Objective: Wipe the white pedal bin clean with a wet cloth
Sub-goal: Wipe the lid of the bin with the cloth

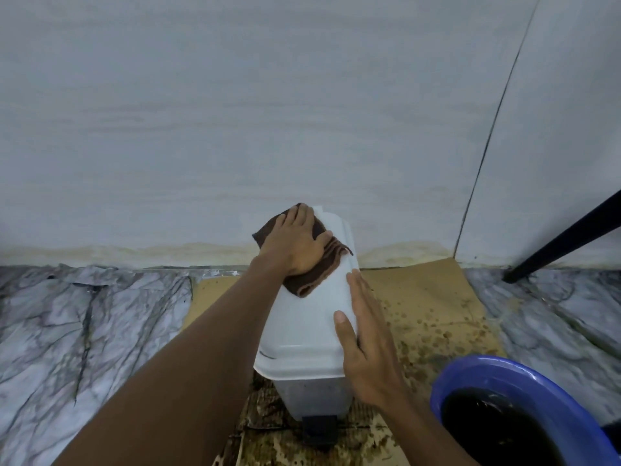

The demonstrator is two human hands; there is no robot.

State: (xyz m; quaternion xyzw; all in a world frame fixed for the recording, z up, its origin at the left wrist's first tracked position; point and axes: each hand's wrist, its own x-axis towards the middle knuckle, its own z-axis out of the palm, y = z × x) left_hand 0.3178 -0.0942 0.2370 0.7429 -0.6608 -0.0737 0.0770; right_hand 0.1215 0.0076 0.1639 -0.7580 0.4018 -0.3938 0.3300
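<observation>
Head view centre frame: left hand flat, pressing cloth on bin lid, right hand open, bracing; uneven pressure could tip it.

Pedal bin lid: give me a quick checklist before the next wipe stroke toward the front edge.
1. Cloth under the palm: ok. The left hand presses the brown cloth flat on the lid, at its far end.
2. Bin steadied: ok. The right hand lies along the lid's right edge.
3. Lid shut: ok, it sits closed on the white pedal bin.
4. Stroke path clear: ok, the near half of the lid is bare.
5. Rinse water in reach: ok. The blue basin stands beside the bin on the right, its water dark.
6. Cloth wet enough: cannot tell.
</observation>
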